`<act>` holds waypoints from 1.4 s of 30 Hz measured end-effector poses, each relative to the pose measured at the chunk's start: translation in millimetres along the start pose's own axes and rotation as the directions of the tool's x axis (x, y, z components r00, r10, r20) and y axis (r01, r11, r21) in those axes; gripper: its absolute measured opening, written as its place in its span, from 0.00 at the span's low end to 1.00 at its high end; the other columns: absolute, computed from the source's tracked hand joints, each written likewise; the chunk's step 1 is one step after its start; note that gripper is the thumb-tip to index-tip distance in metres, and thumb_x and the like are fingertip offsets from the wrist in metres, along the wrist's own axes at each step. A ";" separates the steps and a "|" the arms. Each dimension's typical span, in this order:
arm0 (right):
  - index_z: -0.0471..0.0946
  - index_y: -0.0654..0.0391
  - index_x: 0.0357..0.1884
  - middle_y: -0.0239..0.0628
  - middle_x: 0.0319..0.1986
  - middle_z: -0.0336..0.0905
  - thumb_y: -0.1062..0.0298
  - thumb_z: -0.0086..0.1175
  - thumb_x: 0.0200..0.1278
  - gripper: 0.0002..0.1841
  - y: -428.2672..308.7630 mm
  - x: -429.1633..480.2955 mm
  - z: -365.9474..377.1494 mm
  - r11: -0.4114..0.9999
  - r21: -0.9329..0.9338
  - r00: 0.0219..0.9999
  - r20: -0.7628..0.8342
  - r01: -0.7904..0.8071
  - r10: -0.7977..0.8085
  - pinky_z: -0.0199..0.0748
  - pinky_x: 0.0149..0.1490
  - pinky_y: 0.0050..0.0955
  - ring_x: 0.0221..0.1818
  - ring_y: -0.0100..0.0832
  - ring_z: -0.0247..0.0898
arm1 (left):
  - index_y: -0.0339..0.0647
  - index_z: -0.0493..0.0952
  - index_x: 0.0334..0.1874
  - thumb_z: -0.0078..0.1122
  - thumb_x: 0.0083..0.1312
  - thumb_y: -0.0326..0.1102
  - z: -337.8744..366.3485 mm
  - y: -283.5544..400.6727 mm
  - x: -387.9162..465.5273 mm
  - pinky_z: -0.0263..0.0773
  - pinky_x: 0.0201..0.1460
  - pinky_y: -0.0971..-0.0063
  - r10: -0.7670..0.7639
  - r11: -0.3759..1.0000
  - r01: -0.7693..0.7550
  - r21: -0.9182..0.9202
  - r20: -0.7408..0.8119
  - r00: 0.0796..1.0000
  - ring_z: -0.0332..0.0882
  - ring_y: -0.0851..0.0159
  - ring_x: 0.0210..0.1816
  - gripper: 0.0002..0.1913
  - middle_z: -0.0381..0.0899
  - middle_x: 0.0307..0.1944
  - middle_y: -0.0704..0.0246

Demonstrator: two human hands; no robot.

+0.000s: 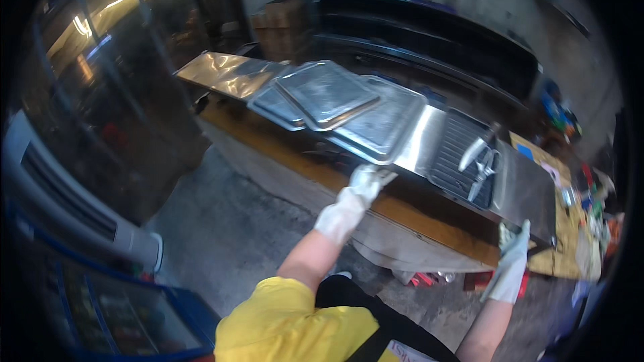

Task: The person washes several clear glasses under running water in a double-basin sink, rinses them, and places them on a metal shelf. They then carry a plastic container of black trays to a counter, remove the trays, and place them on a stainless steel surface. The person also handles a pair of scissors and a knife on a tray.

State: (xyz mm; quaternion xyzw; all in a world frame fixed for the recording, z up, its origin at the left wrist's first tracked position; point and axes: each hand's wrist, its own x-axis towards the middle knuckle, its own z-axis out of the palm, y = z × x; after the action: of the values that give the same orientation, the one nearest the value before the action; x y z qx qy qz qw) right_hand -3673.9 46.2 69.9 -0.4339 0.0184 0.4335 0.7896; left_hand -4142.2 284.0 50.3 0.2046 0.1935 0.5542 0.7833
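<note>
My left hand (365, 181), in a pale glove, is at the front edge of a long stainless steel counter (418, 146), just below a metal tray (387, 115); whether its fingers grip the edge cannot be told. Another metal tray (327, 93) lies overlapping on top, with a third tray (279, 103) partly under it. My right hand (514, 241), gloved too, touches the counter's front edge near the right end. Between the hands, a knife (474, 153) and scissors (484, 173) lie on a dark ribbed panel (455, 148).
Under the steel top runs a brown wooden ledge (402, 213) with pale cloth (402, 251) hanging below. A cluttered table (566, 261) stands at the right. Cardboard boxes (284, 25) and a long black trough-like unit (427, 40) are behind. A blue-framed glass-fronted cabinet (196, 317) is at lower left.
</note>
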 end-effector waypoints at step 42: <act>0.76 0.54 0.65 0.54 0.59 0.85 0.46 0.39 0.88 0.25 158.7 -288.0 -304.7 0.889 -0.093 0.864 -0.302 -0.448 0.403 0.87 0.58 0.42 0.57 0.47 0.86 | 0.25 0.79 0.59 0.53 0.81 0.48 126.9 -67.0 -43.2 0.90 0.38 0.67 0.016 0.268 -0.177 0.947 0.180 0.984 0.91 0.55 0.39 0.26 0.89 0.50 0.50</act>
State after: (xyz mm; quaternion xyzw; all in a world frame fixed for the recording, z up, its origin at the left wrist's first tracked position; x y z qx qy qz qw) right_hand -3858.9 -320.8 -109.4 -0.5369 0.1884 0.5328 0.6265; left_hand -4035.5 209.4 124.6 0.6829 0.4222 0.3572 0.4774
